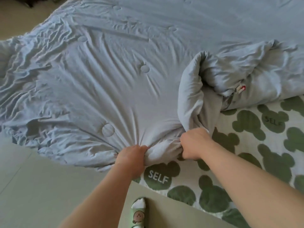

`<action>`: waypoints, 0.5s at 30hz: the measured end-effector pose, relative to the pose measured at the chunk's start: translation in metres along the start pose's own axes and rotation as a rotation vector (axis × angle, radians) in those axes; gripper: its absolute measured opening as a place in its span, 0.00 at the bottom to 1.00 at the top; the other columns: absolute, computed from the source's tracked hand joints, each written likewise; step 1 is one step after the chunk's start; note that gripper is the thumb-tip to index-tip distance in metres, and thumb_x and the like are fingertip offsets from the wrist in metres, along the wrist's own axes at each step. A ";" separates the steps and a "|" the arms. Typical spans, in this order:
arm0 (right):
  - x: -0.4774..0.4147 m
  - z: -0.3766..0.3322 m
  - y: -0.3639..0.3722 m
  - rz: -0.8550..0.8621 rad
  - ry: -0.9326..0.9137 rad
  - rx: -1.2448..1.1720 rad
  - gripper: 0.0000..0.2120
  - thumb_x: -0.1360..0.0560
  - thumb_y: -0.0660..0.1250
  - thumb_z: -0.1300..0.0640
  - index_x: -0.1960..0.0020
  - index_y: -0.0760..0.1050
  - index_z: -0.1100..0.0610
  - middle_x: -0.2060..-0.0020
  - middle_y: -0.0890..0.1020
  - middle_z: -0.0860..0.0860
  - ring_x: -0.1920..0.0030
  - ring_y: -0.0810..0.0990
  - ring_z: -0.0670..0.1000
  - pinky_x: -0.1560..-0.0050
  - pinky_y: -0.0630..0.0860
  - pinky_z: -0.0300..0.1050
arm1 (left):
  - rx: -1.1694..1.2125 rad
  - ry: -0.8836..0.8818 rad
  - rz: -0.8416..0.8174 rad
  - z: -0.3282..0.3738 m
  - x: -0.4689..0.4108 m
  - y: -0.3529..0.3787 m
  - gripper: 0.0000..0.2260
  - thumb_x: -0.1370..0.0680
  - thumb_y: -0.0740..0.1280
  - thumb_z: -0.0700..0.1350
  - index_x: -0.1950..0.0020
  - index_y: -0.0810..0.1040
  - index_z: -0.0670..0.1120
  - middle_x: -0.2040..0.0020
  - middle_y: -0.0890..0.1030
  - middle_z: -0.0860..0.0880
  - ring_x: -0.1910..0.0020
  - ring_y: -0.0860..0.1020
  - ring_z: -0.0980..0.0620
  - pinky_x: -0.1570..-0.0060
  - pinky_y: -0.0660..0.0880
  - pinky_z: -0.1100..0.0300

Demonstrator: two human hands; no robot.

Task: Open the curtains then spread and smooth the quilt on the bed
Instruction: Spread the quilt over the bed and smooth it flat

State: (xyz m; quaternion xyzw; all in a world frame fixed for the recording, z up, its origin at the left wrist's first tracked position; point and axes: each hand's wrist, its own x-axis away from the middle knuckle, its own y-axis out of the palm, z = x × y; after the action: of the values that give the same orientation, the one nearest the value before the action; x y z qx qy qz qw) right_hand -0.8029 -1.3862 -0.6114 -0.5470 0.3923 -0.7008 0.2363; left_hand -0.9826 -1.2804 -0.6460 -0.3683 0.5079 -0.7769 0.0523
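A pale blue quilt (102,76) covers most of the view, spreading from the 9 o'clock edge across the centre and up to 12 and 1 o'clock. Its surface is creased, with wrinkles fanning out from the near edge at about 6 o'clock, where both hands gather it. Round stitched tufts (144,69) dot the fabric.

The left hand (131,155) is clenched around a bunch of the quilt's edge just below centre. The right hand (193,143), just to its 3 o'clock side, grasps the same edge in a fist, and a short stretch of gathered cloth runs between the two.

At 3 o'clock, part of the quilt is doubled back into a thick rolled fold (230,79), with a small red and white label (240,89) showing in it.

From 3 to 5 o'clock lies an uncovered white bed sheet (246,145) printed with green bear heads, some reading "SELF" (158,176).

Beige floor (41,186) fills 7 to 8 o'clock. At 6 o'clock is a foot in a green sock (139,213) with a white toe and a cartoon bear face.
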 end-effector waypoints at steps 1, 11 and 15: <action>0.012 -0.003 0.013 -0.009 0.001 -0.021 0.06 0.30 0.62 0.49 0.59 0.73 0.51 0.56 0.82 0.52 0.57 0.79 0.56 0.59 0.69 0.45 | -0.020 -0.004 0.002 0.002 0.008 0.006 0.14 0.24 0.62 0.43 0.38 0.72 0.53 0.44 0.77 0.50 0.43 0.76 0.47 0.45 0.72 0.54; 0.093 -0.005 0.110 -0.119 0.125 -0.295 0.16 0.34 0.64 0.43 0.52 0.75 0.52 0.56 0.81 0.51 0.55 0.79 0.54 0.55 0.75 0.46 | 0.006 -0.059 -0.118 0.046 0.075 0.092 0.24 0.25 0.59 0.39 0.32 0.69 0.58 0.36 0.75 0.53 0.39 0.75 0.49 0.41 0.74 0.54; 0.109 0.000 0.117 -0.139 0.146 -0.391 0.18 0.33 0.65 0.45 0.46 0.70 0.51 0.53 0.80 0.52 0.53 0.79 0.55 0.56 0.74 0.46 | 0.152 -0.131 -0.075 0.056 0.093 0.113 0.20 0.25 0.61 0.42 0.34 0.71 0.55 0.32 0.68 0.51 0.37 0.72 0.47 0.40 0.73 0.52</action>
State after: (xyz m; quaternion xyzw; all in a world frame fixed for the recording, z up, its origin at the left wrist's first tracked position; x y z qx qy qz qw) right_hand -0.8457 -1.5370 -0.6431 -0.5560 0.4984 -0.6635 0.0479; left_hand -1.0481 -1.4190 -0.6793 -0.4320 0.4291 -0.7888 0.0840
